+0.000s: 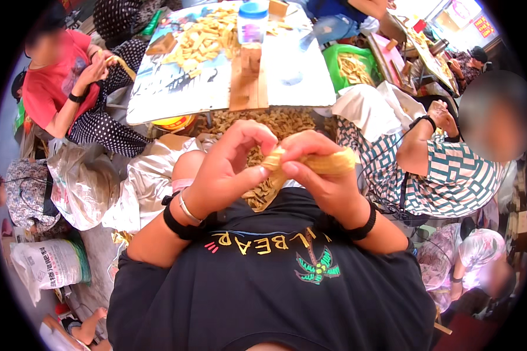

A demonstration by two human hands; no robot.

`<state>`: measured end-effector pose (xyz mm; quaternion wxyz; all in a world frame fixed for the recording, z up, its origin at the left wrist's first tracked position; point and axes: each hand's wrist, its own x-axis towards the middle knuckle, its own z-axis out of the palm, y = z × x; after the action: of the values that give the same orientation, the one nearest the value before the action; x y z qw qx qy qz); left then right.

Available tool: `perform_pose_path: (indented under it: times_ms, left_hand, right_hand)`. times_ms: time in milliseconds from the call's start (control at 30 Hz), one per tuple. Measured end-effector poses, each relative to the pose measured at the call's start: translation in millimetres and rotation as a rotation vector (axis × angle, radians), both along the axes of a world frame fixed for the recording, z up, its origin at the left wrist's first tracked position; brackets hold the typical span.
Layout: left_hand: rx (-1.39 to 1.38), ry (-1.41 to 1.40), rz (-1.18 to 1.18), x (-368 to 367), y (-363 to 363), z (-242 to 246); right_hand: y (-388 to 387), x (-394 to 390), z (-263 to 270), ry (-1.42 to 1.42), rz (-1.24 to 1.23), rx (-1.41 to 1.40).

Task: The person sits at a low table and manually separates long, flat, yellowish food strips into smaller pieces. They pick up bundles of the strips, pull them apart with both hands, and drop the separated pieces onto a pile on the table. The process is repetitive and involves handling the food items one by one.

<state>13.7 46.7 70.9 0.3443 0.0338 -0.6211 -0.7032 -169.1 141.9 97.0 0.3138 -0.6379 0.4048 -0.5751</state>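
Observation:
A pliable yellow strip (332, 162), pale and ribbed like a folded leaf or sheet, is held in front of my chest. My right hand (329, 180) pinches it between thumb and fingers, with a folded bundle of it lying across the palm side. At the strip's left end, the thumb and forefinger of my left hand (228, 162) hold a small rolled or knotted part. A loose tail of the strip hangs down below the fingers. Beneath my hands lies a heap of similar yellow-brown pieces (285, 120), partly hidden by the hands.
Ahead stands a table (180, 103) bearing a wooden block stand (249, 83), a blue-lidded plastic jar (252, 26) and a pile of folded yellow pieces (206, 39). A green bag (333, 57) stands at its right. Seated people flank me; plastic sacks (83, 184) lie left.

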Motion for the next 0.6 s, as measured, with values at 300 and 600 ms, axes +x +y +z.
perform_pose_path:
  times_ms: [300,600]
  left_hand:
    - [0.279,-0.191,0.177,-13,6,10]
    - [0.038,-0.241,0.335,-22,20,-3]
  right_hand:
    - [1,3,-7,0.483,-0.21,-0.112]
    - [-23,-6,-18,0.573,-0.429,0.015]
